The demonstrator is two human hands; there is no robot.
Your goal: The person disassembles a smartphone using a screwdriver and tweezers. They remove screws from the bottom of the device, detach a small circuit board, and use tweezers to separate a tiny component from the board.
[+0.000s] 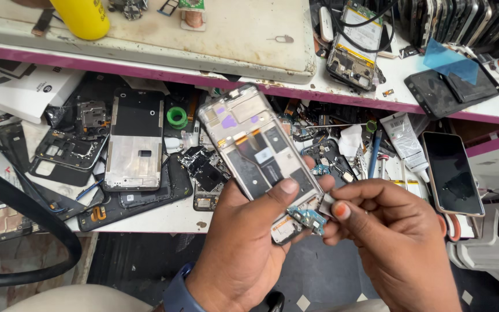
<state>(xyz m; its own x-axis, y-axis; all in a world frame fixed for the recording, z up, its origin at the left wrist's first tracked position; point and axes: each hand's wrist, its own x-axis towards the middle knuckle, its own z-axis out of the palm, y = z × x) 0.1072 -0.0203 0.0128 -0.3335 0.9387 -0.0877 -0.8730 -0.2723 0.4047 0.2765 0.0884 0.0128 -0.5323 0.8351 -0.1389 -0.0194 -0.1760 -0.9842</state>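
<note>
My left hand (248, 242) grips an opened phone frame (253, 147), held tilted above the bench with its bare inner side facing me; my thumb presses on its lower part. My right hand (397, 240) is closed at the frame's bottom end, its fingertips pinching a small teal circuit board (309, 218) with a pale tab beside it. The board lies against the frame's lower edge.
A cluttered workbench (163, 219) holds another phone frame (135, 138), several dismantled phone parts, a green ring (177, 117), a tube of glue (404, 141) and a dark-screened phone (451, 172). A raised shelf (371, 103) carries a grey mat, a yellow bottle (82, 17) and more phones.
</note>
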